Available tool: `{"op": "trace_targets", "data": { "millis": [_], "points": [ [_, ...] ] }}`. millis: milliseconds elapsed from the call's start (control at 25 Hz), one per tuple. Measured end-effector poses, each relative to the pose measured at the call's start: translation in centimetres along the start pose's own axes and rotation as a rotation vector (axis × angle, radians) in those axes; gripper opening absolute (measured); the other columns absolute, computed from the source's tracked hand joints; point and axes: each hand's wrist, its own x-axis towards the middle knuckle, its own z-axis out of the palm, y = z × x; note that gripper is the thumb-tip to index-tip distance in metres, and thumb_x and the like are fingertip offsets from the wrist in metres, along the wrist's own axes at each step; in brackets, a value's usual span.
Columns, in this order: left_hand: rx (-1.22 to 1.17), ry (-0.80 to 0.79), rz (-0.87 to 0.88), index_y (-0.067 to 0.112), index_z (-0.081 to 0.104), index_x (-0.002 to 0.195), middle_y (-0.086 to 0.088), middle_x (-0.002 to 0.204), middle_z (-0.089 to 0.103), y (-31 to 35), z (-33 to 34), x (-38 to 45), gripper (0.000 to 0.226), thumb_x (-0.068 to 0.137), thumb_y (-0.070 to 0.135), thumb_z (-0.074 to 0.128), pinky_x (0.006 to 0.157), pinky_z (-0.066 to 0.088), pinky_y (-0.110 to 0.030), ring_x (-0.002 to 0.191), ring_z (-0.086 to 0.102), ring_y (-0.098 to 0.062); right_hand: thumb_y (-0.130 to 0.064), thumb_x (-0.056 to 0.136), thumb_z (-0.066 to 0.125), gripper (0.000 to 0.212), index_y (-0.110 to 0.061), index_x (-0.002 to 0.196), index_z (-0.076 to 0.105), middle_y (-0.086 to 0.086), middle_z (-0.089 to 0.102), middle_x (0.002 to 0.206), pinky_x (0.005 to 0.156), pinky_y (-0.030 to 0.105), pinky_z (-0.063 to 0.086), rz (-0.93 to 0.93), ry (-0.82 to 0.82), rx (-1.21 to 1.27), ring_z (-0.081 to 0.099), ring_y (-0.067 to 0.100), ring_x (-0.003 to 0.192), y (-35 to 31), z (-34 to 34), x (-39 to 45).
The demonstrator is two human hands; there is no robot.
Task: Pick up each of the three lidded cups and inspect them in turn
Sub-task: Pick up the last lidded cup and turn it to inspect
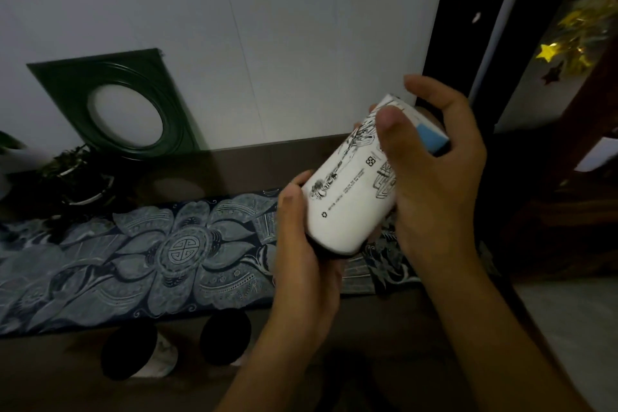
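Observation:
A white paper cup [347,201] printed with black line drawings is held tilted in the air, its black lid end low and toward me, its base up and to the right. My left hand [301,244] grips the lid end from the left. My right hand [431,170] holds the upper part, thumb across the printed side and fingers curled behind the base. Two more cups with black lids [128,353] [225,336] stand on the table near the front edge, seen from above.
A blue and white patterned runner [133,254] lies across the brown table. A dark green frame with a round opening [127,104] leans on the white wall. A potted plant [80,177] stands at the left. Gold star decorations [575,40] hang at the right.

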Motion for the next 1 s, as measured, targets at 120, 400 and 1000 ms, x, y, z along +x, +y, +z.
{"op": "trace_targets", "data": {
  "millis": [120,400,1000],
  "points": [
    [0.090,0.005,0.058,0.021,0.057,0.130,-0.013,0.124,0.071,-0.2,0.0,0.0,0.056,0.087,0.056,0.058,0.082,0.059,-0.057,0.108,0.071,-0.035,-0.043,0.068,0.080,0.074,-0.023,0.132,0.049,0.006,0.063,0.124,0.080,0.041,0.060,-0.009,-0.064,0.055,0.070,0.023,0.104,0.2,0.0,0.2],
    [-0.019,-0.197,-0.449,0.006,0.063,0.130,-0.025,0.107,0.072,1.8,-0.2,-0.4,0.074,0.091,0.065,0.042,0.054,0.061,-0.036,0.084,0.068,-0.041,-0.055,0.060,0.080,0.079,-0.012,0.122,0.055,0.012,0.070,0.107,0.082,0.048,0.059,0.032,-0.400,0.137,0.071,0.033,0.099,-0.6,-1.3,1.2],
    [-0.018,-0.147,-0.230,0.015,0.079,0.104,-0.019,0.105,0.077,1.2,0.0,-0.7,0.058,0.084,0.060,0.048,0.061,0.064,-0.039,0.085,0.074,-0.034,-0.060,0.053,0.083,0.075,-0.020,0.113,0.060,0.006,0.073,0.108,0.080,0.046,0.060,0.038,-0.276,0.068,0.073,0.027,0.097,-0.8,-0.4,-0.3]
  ]
}}
